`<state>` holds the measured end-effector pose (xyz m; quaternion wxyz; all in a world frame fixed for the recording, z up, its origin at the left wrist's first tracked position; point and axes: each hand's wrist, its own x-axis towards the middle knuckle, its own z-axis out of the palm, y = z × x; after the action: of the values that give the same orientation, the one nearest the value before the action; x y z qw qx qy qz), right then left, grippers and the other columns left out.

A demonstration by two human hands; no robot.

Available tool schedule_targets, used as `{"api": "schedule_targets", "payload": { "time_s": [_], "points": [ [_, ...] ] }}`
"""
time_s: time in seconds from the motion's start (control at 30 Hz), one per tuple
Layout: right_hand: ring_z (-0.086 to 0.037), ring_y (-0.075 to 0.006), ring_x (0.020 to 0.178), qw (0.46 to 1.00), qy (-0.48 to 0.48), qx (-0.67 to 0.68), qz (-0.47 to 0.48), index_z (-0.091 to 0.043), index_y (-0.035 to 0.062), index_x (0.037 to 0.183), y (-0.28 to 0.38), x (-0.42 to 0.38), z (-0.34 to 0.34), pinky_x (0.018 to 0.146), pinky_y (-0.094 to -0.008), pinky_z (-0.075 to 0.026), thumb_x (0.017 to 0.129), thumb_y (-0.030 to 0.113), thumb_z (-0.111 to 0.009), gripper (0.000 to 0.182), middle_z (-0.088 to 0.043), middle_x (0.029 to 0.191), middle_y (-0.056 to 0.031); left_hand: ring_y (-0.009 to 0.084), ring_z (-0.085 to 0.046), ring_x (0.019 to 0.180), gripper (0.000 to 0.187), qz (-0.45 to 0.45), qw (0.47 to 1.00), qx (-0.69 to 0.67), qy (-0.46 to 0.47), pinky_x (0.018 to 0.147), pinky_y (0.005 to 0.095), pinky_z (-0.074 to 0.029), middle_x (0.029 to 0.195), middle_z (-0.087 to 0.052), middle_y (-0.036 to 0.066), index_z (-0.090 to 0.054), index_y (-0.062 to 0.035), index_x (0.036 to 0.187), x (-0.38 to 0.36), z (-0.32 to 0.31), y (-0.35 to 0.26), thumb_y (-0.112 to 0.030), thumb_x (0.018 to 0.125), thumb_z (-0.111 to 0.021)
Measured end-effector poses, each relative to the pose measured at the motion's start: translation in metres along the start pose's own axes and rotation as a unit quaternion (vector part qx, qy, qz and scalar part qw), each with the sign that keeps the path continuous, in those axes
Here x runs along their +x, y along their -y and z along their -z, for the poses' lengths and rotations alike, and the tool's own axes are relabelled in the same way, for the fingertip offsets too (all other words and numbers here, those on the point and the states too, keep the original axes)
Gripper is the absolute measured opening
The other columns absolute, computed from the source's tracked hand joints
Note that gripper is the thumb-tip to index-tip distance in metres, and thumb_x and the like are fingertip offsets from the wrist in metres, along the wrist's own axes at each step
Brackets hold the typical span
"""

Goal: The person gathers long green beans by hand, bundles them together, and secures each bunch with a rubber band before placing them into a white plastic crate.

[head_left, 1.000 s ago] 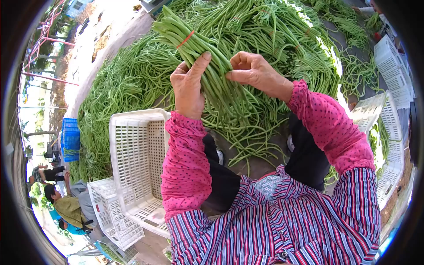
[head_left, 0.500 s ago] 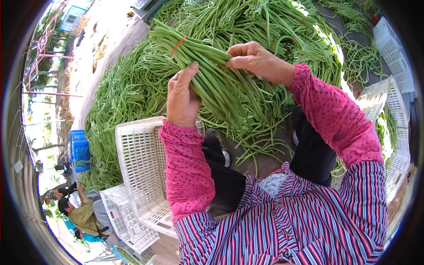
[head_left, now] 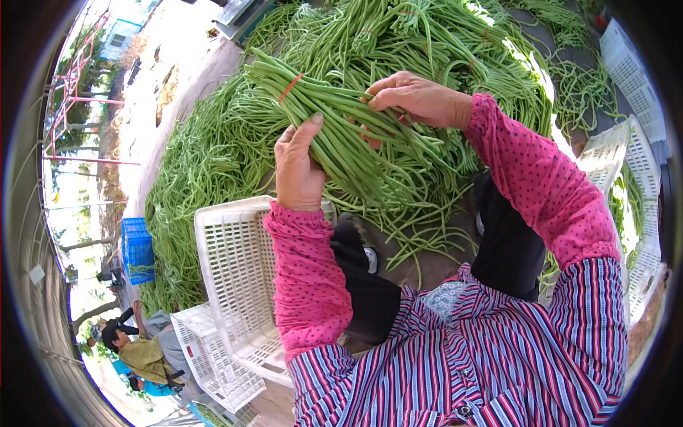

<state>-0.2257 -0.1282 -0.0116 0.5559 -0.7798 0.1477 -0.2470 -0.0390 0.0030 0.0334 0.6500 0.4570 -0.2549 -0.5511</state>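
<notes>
A bundle of long green beans [head_left: 341, 135] is held up in front of me, with a red band [head_left: 290, 88] round its upper left end. My left hand [head_left: 301, 162] grips the bundle from the left below the band, thumb on top. On the bundle's right side my right hand [head_left: 409, 103] pinches some of the beans between thumb and fingers, and these stand slightly apart from the others. Beneath and behind lies a large pile of green beans [head_left: 206, 142], with several red-banded bunches in its upper part.
A white crate [head_left: 242, 263] stands at my left knee, with another white crate [head_left: 206, 349] beside it. Farther left are a blue crate [head_left: 136, 249] and a seated person [head_left: 146, 356]. White crates [head_left: 640, 206] stand on the right, one with beans in it.
My right hand has drawn some beans up and right, opening a gap in the bundle. The view has shifted a little.
</notes>
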Motion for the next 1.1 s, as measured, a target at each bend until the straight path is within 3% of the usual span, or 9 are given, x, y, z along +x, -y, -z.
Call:
{"api": "schedule_targets", "payload": {
  "time_s": [0.07,0.3,0.4,0.47,0.57,0.67,0.83,1.03,1.1],
  "points": [
    [-0.058,-0.0048,0.066,0.976,0.053,0.159,-0.141,-0.064,-0.0024,0.106,0.027,0.001,0.001,0.057,-0.0225,-0.044,0.085,0.020,-0.054,0.033,-0.070,0.090,-0.0050,0.0166,-0.065,0.082,0.025,-0.032,0.999,0.024,-0.004,0.074,0.0306,-0.054,0.095,-0.066,0.010,-0.059,0.0046,0.105,-0.001,-0.003,0.002,-0.011,0.086,-0.064],
    [-0.061,-0.0057,0.075,0.963,0.046,0.210,-0.160,-0.065,0.0007,0.104,0.034,-0.001,-0.008,0.067,-0.0222,-0.047,0.082,0.025,-0.057,0.034,-0.068,0.089,-0.0002,0.0093,-0.060,0.079,0.025,-0.171,0.973,0.148,-0.042,0.072,0.0228,-0.048,0.094,-0.066,0.005,-0.062,0.0022,0.102,-0.002,-0.011,0.008,-0.012,0.083,-0.071],
    [-0.061,-0.0115,0.085,0.983,0.041,0.104,-0.147,-0.062,-0.0006,0.110,0.034,0.003,-0.008,0.072,-0.0249,-0.047,0.079,0.035,-0.063,0.048,-0.066,0.094,-0.0042,0.0078,-0.058,0.078,0.026,-0.229,0.950,0.201,-0.065,0.072,0.0220,-0.047,0.093,-0.066,0.004,-0.062,0.0027,0.101,0.000,-0.013,0.011,-0.011,0.082,-0.072],
    [-0.055,-0.0110,0.091,0.999,-0.021,0.041,-0.019,-0.053,-0.0022,0.122,0.036,0.007,-0.017,0.080,-0.0274,-0.045,0.079,0.041,-0.068,0.063,-0.061,0.098,-0.0048,0.0072,-0.058,0.078,0.026,-0.253,0.935,0.238,-0.067,0.071,0.0219,-0.047,0.092,-0.065,0.004,-0.062,0.0028,0.099,-0.003,-0.021,0.009,-0.012,0.081,-0.073],
    [-0.055,-0.0136,0.092,0.997,-0.036,0.064,0.032,-0.049,-0.0027,0.124,0.057,0.015,-0.026,0.082,-0.0284,-0.044,0.074,0.049,-0.073,0.076,-0.059,0.101,-0.0085,0.0072,-0.056,0.075,0.030,-0.292,0.911,0.283,-0.064,0.068,0.0240,-0.047,0.087,-0.065,0.004,-0.059,0.0020,0.097,-0.002,-0.021,0.018,-0.017,0.079,-0.075],
    [-0.055,-0.0112,0.087,0.994,-0.095,0.017,0.057,-0.056,-0.0009,0.113,0.061,0.021,-0.036,0.079,-0.0277,-0.046,0.073,0.042,-0.077,0.063,-0.061,0.093,-0.0055,0.0147,-0.058,0.068,0.039,-0.399,0.813,0.424,0.002,0.063,0.0289,-0.047,0.079,-0.063,0.009,-0.054,0.0000,0.098,0.001,-0.021,0.025,-0.023,0.076,-0.075],
    [-0.057,-0.0084,0.068,0.978,-0.185,0.039,0.088,-0.064,-0.0008,0.091,0.067,0.024,-0.039,0.063,-0.0253,-0.048,0.071,0.030,-0.079,0.040,-0.064,0.076,-0.0044,0.0177,-0.061,0.063,0.034,-0.350,0.830,0.433,-0.023,0.061,0.0308,-0.048,0.074,-0.063,0.009,-0.054,-0.0009,0.097,-0.001,-0.024,0.030,-0.015,0.072,-0.073],
    [-0.064,-0.0105,0.073,0.963,-0.200,0.166,0.069,-0.067,0.0001,0.091,0.103,0.030,-0.016,0.067,-0.0245,-0.051,0.073,0.027,-0.076,0.033,-0.066,0.079,-0.0053,0.0153,-0.062,0.062,0.034,-0.299,0.842,0.449,-0.007,0.061,0.0290,-0.049,0.074,-0.064,0.008,-0.055,-0.0002,0.098,0.000,-0.002,0.047,-0.011,0.071,-0.072],
    [-0.057,-0.0091,0.061,0.958,-0.121,0.232,0.116,-0.064,0.0060,0.085,0.124,0.027,-0.001,0.054,-0.0255,-0.047,0.086,0.030,-0.067,0.024,-0.062,0.071,-0.0024,0.0108,-0.060,0.068,0.030,-0.205,0.914,0.343,0.067,0.063,0.0260,-0.049,0.078,-0.065,0.004,-0.057,0.0013,0.100,0.000,0.009,0.050,-0.008,0.074,-0.070]
  ]
}}
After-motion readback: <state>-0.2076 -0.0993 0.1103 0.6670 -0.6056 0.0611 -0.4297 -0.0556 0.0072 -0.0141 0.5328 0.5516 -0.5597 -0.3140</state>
